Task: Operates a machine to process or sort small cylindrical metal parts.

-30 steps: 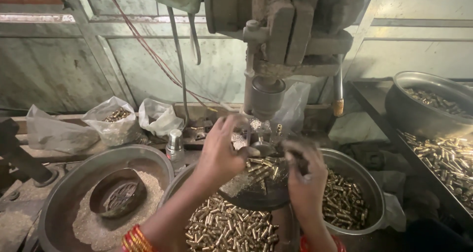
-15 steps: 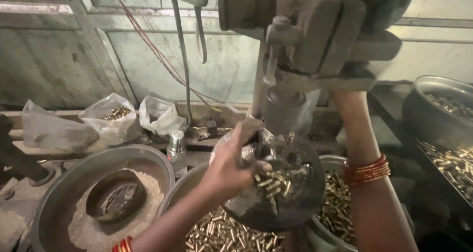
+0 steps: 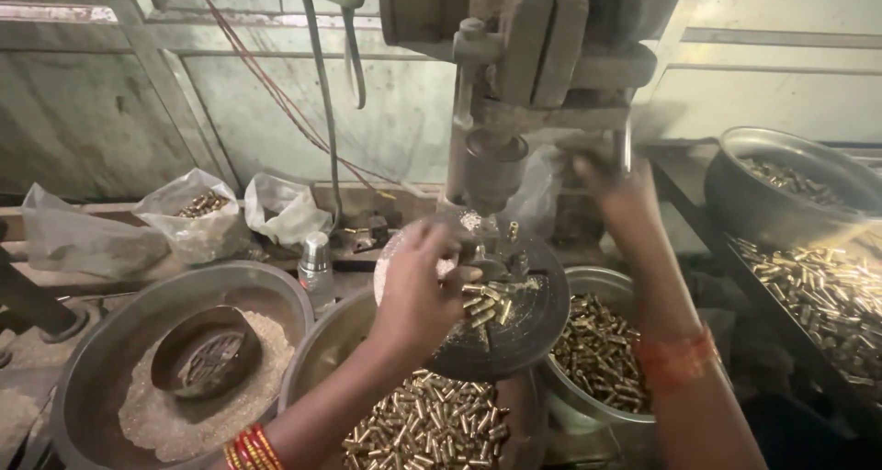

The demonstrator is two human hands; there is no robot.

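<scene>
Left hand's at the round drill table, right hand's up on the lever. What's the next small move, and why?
Probably pull the feed lever down with the right hand. That hand is raised to the lever, while the left hand rests on the round drill table among loose brass pieces, fingers beneath the spindle. Whether a piece is seated there is hidden.

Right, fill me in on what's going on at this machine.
A person is working at a bench drill press. Their left hand rests on the round machine table, fingers among a small heap of brass pieces just under the spindle. Their right hand is raised to the blurred feed lever at the machine's side. Below sit metal bowls of brass pieces, and another bowl holds pale grit.
</scene>
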